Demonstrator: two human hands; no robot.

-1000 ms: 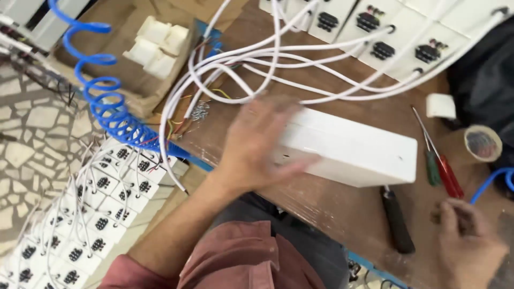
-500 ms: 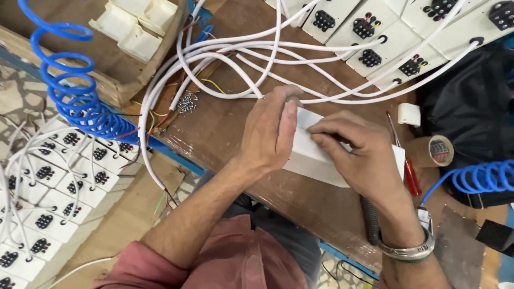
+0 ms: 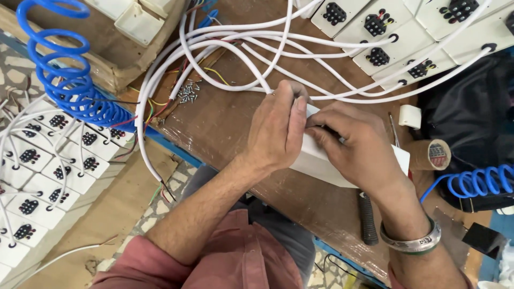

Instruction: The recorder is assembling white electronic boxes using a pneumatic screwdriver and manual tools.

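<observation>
**Both hands on the white box**

My left hand lies over the near end of the white box, its fingers together and curled down against the box's edge. My right hand covers the middle of the box, fingers bent and pressed onto its top, meeting the left fingers; I cannot tell whether anything small is pinched between them. The box lies flat on the brown counter, mostly hidden under my hands, with a strip of its long side showing below them.

A metal bangle sits on my right wrist. Just beside that wrist a black ribbed tool handle lies on the counter. Past the box, a bundle of white cables loops across the counter to a row of white socket plates at the far edge. A small heap of screws lies near the cables. To my right stand a roll of brown tape and a small white block. A blue coiled hose hangs off the left side, above more socket plates on the floor.
</observation>
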